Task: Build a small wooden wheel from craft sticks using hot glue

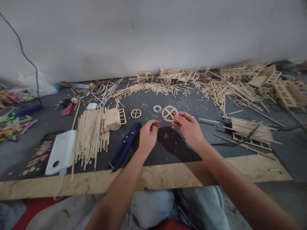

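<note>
My right hand pinches a small wooden spoked wheel by its lower right rim and holds it above the dark work surface. My left hand is curled closed just left of it, fingertips pressed together; what they hold, if anything, is too small to make out. A second wooden wheel and a pale ring with holes lie on the surface just beyond my hands. Blue-handled cutters lie beside my left wrist.
A bundle of thin wooden sticks and a small stick crate lie left. A white power bank sits at the left front. Stick ladders and frames crowd the right and back. A chipboard edge runs along the front.
</note>
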A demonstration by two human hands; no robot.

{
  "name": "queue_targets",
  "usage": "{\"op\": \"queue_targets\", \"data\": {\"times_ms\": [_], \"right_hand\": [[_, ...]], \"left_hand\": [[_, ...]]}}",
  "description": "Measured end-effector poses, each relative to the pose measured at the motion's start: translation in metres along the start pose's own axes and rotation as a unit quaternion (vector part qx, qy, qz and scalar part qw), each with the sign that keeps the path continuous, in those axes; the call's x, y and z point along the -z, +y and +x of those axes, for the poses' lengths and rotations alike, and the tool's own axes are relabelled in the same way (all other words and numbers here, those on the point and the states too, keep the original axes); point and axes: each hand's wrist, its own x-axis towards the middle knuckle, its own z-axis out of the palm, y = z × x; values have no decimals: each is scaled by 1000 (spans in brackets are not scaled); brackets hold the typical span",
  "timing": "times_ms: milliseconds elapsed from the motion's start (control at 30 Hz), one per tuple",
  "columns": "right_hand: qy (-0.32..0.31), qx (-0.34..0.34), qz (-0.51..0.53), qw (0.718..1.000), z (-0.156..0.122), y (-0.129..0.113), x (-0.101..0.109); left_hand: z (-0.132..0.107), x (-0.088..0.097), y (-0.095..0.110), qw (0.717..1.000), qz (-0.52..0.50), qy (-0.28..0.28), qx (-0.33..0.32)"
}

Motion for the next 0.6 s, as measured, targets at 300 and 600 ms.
{"op": "queue_targets", "data": {"times_ms": [300, 600], "right_hand": [[25, 9, -73, 997, 23, -46, 12], [70, -49, -186, 979, 84, -52, 36]], "left_hand": [[-22, 10, 16, 940, 252, -145, -177], [-69, 127, 38, 932, 352, 59, -58]]}}
